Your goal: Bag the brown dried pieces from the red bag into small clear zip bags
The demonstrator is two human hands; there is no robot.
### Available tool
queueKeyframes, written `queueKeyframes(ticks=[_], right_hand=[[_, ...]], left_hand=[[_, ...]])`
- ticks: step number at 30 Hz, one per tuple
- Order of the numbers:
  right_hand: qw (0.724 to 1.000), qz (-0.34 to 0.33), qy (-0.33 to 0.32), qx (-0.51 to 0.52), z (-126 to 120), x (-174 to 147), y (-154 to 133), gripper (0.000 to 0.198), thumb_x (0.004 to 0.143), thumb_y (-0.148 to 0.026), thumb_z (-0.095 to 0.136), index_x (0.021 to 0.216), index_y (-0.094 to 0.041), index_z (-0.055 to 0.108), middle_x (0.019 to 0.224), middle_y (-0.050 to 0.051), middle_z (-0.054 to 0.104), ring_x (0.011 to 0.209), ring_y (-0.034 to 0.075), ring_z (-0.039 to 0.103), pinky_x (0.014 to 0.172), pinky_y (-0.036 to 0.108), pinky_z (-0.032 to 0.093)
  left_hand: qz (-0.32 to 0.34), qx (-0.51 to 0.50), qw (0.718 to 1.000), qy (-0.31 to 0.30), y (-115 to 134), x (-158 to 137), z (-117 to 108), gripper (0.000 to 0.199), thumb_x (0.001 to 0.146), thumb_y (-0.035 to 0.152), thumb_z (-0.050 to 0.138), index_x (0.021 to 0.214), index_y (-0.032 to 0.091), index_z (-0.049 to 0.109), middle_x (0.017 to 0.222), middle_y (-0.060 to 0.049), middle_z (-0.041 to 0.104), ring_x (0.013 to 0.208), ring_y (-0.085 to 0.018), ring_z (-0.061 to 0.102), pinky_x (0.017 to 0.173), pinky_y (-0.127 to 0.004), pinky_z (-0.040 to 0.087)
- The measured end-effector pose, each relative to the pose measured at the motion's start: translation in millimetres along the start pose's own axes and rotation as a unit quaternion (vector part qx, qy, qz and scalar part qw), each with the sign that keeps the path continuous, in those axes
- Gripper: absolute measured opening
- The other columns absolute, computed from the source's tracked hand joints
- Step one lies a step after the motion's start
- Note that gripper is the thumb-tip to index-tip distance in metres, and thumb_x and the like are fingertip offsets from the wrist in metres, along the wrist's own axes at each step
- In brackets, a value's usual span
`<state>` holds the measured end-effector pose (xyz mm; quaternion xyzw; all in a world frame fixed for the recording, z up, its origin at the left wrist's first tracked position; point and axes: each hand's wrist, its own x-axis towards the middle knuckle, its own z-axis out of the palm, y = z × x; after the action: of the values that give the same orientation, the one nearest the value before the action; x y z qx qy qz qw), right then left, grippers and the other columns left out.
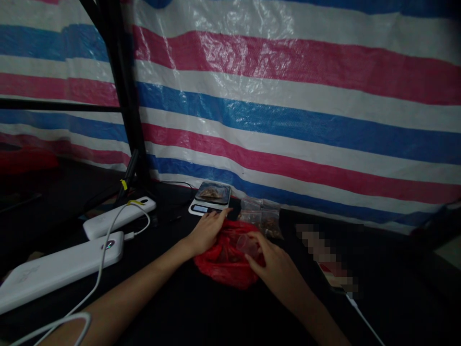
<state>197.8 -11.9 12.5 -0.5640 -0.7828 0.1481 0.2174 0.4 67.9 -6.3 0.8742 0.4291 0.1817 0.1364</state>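
Note:
A red plastic bag (225,271) lies on the dark surface in front of me with its mouth open upward. My right hand (268,257) grips a small clear plastic cup (248,244), tilted over the bag's mouth. My left hand (208,233) is at the bag's left side with its fingers stretched toward the scale; whether it touches the bag's rim I cannot tell. Just beyond it stands a small digital scale (196,208) with a lit display. On its plate rests a clear packet of brownish contents (213,192). Several clear zip bags (270,221), with brown bits inside, lie behind the red bag.
Two white power banks (120,217) (65,269) lie at the left, with a white cable (104,250) looping near my left forearm. A phone (333,269), partly blurred out, lies at the right on another cable. A black metal post (124,86) and striped sheeting (288,96) stand behind.

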Motion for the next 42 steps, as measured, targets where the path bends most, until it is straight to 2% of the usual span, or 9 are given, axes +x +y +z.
queueKeyframes(ticks=[5, 11, 15, 19, 24, 27, 34, 38, 42], right_hand=[[1.0, 0.009, -0.007, -0.015, -3.7, -0.2, 1.7, 0.033, 0.076, -0.018, 0.047, 0.109, -0.021, 0.048, 0.112, 0.007, 0.057, 0.101, 0.022, 0.054, 0.087, 0.037, 0.041], [1.0, -0.002, -0.005, -0.025, 0.7, -0.3, 6.8, 0.03, 0.074, -0.013, 0.046, 0.103, -0.019, 0.051, 0.105, 0.007, 0.058, 0.098, 0.02, 0.055, 0.086, 0.034, 0.041], [0.999, -0.015, 0.011, -0.031, 3.7, 0.9, 10.3, 0.028, 0.072, -0.012, 0.049, 0.098, -0.02, 0.053, 0.104, 0.006, 0.056, 0.099, 0.02, 0.052, 0.088, 0.034, 0.04], [0.999, -0.017, 0.018, -0.026, 6.4, 3.3, 11.9, 0.028, 0.071, -0.01, 0.05, 0.097, -0.019, 0.055, 0.104, 0.006, 0.055, 0.1, 0.02, 0.051, 0.089, 0.034, 0.04], [1.0, 0.006, 0.016, 0.001, 9.6, 6.9, 19.8, 0.03, 0.07, -0.01, 0.053, 0.098, -0.019, 0.057, 0.101, 0.006, 0.059, 0.093, 0.02, 0.056, 0.085, 0.035, 0.043], [0.998, 0.024, 0.025, 0.052, 11.2, 10.9, 27.0, 0.03, 0.068, -0.01, 0.056, 0.096, -0.019, 0.059, 0.097, 0.005, 0.061, 0.089, 0.019, 0.058, 0.082, 0.033, 0.045], [0.978, 0.067, 0.01, 0.197, 14.1, 15.7, 34.6, 0.031, 0.063, -0.007, 0.058, 0.091, -0.018, 0.059, 0.082, 0.001, 0.064, 0.073, 0.014, 0.062, 0.069, 0.027, 0.052], [0.966, 0.078, 0.002, 0.248, 13.4, 17.0, 39.0, 0.033, 0.061, -0.009, 0.06, 0.092, -0.018, 0.059, 0.086, 0.002, 0.064, 0.075, 0.014, 0.062, 0.07, 0.028, 0.051], [0.963, 0.074, -0.006, 0.26, 6.8, 18.6, 41.5, 0.034, 0.061, -0.013, 0.062, 0.094, -0.017, 0.058, 0.094, 0.005, 0.064, 0.078, 0.015, 0.062, 0.072, 0.029, 0.05]], left_hand=[[0.021, -0.027, 0.998, -0.048, 3.4, -0.8, -1.3, 0.071, 0.068, 0.007, 0.046, 0.133, 0.021, 0.021, 0.126, -0.009, 0.044, 0.114, -0.024, 0.041, 0.093, -0.037, 0.031], [-0.069, -0.131, 0.987, -0.055, 0.8, 3.9, 1.8, 0.059, 0.075, 0.051, 0.047, 0.122, 0.015, 0.043, 0.114, -0.012, 0.055, 0.102, -0.025, 0.051, 0.087, -0.035, 0.037], [-0.062, -0.122, 0.99, -0.037, -2.0, 4.1, 7.6, 0.039, 0.07, 0.05, 0.055, 0.093, 0.018, 0.061, 0.09, -0.005, 0.062, 0.085, -0.02, 0.055, 0.076, -0.029, 0.039], [-0.049, -0.192, 0.98, -0.016, -1.6, 6.8, 15.2, 0.028, 0.069, 0.041, 0.059, 0.081, 0.015, 0.06, 0.08, -0.003, 0.06, 0.077, -0.016, 0.053, 0.07, -0.025, 0.038], [-0.121, -0.464, 0.876, -0.051, 4.4, 11.3, 20.4, 0.034, 0.063, 0.041, 0.065, 0.077, 0.013, 0.053, 0.064, 0.003, 0.055, 0.058, -0.009, 0.049, 0.057, -0.021, 0.036], [-0.155, -0.549, 0.82, -0.057, 9.8, 10.7, 16.3, 0.035, 0.059, 0.037, 0.07, 0.078, 0.013, 0.053, 0.064, 0.003, 0.056, 0.056, -0.008, 0.051, 0.058, -0.021, 0.037], [-0.154, -0.601, 0.781, -0.065, 18.5, 7.9, 7.9, 0.03, 0.057, 0.029, 0.072, 0.075, 0.013, 0.055, 0.065, 0.003, 0.057, 0.057, -0.008, 0.052, 0.059, -0.02, 0.036], [-0.159, -0.587, 0.791, -0.065, 15.4, 8.4, 7.5, 0.027, 0.062, 0.029, 0.067, 0.079, 0.013, 0.054, 0.071, 0.001, 0.057, 0.06, -0.009, 0.052, 0.059, -0.021, 0.037], [-0.124, -0.498, 0.855, -0.074, 8.1, 7.5, 6.3, 0.042, 0.061, 0.012, 0.06, 0.101, 0.016, 0.046, 0.075, 0.002, 0.055, 0.062, -0.01, 0.052, 0.059, -0.021, 0.038]])
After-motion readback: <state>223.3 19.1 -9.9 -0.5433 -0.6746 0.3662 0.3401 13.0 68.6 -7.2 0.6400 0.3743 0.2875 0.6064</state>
